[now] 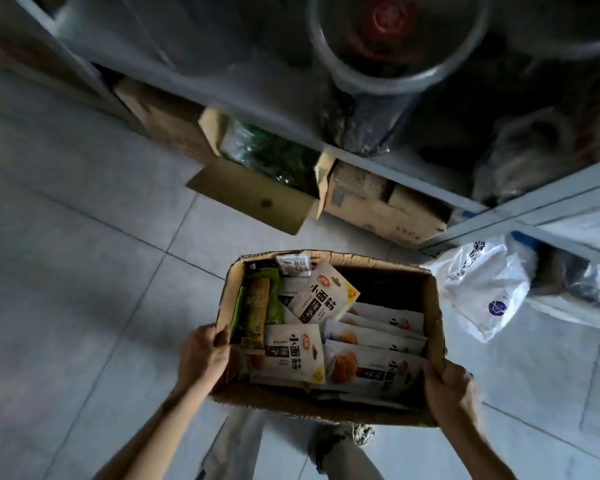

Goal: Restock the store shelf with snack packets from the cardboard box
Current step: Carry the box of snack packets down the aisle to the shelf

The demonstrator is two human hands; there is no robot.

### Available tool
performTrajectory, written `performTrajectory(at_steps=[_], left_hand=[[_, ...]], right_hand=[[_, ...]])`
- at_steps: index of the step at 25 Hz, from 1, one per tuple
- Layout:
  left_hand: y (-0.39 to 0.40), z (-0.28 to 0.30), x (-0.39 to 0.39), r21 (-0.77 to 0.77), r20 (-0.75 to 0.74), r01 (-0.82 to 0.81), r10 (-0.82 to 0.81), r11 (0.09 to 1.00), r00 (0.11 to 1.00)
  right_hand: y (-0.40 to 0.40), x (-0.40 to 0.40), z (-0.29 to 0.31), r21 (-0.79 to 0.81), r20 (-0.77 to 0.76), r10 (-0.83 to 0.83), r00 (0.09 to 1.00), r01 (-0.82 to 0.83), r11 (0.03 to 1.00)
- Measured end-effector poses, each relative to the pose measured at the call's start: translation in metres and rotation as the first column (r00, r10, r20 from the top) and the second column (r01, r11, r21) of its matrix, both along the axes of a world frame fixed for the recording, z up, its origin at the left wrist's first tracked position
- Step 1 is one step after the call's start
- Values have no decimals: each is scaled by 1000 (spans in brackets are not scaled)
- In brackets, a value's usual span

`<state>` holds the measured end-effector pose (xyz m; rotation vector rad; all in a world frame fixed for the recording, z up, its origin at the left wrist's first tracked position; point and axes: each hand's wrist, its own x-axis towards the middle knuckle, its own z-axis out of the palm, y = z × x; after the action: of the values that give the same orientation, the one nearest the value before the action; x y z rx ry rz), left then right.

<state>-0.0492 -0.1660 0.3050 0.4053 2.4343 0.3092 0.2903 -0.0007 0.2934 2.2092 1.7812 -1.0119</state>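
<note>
Cardboard box [433, 306]: open-topped, brown, worn, top flaps cut or torn away to ragged edges. Held above the floor in front of the person, low centre of view. Left hand [203, 355] grips the left wall, thumb hooked over the rim; right hand [452, 389] clamps the near right corner, fingers curled round the edge.

Contents: white snack packets [293, 353] with bold black characters and a red logo, several stacked in overlapping rows along the right half, two lying loose on top, one tilted [326, 294]. Green packets [257, 306] stand on edge along the left wall. A small pale packet [293, 265] sits against the far wall; its print is too blurred to read.

Surface and room: pale grey tiled floor [84, 220] with dark grout lines. Grey metal store shelf [413, 174] across the top, dim, holding clear wrapped goods. Beneath it, other cartons [385, 211], one with flaps open [250, 195]. White plastic bag [482, 289] lies on the floor to the right.

Orientation: the box's long axis runs left to right across the view, open side up, far wall facing the shelf.
</note>
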Motion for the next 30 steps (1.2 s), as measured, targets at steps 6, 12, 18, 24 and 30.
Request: performTrajectory(at_steps=[6, 12, 18, 24, 30], left_hand=[[-102, 185, -41, 110, -72, -337, 346, 935, 935], [-191, 300, -140, 265, -106, -462, 502, 846, 859], [-280, 365, -277, 351, -142, -496, 569, 794, 810], [-335, 387, -413, 361, -184, -542, 627, 759, 757], [-353, 368, -582, 289, -266, -647, 708, 706, 654]], right_hand=[[-4, -113, 195, 73, -114, 291, 950, -284, 956], [-21, -288, 307, 196, -152, 528, 835, -498, 844], [-72, -482, 385, 288, -81, 725, 684, -680, 674], [-111, -665, 402, 330, -105, 813, 573, -751, 572], [-118, -887, 365, 334, -191, 877, 442, -810, 481]])
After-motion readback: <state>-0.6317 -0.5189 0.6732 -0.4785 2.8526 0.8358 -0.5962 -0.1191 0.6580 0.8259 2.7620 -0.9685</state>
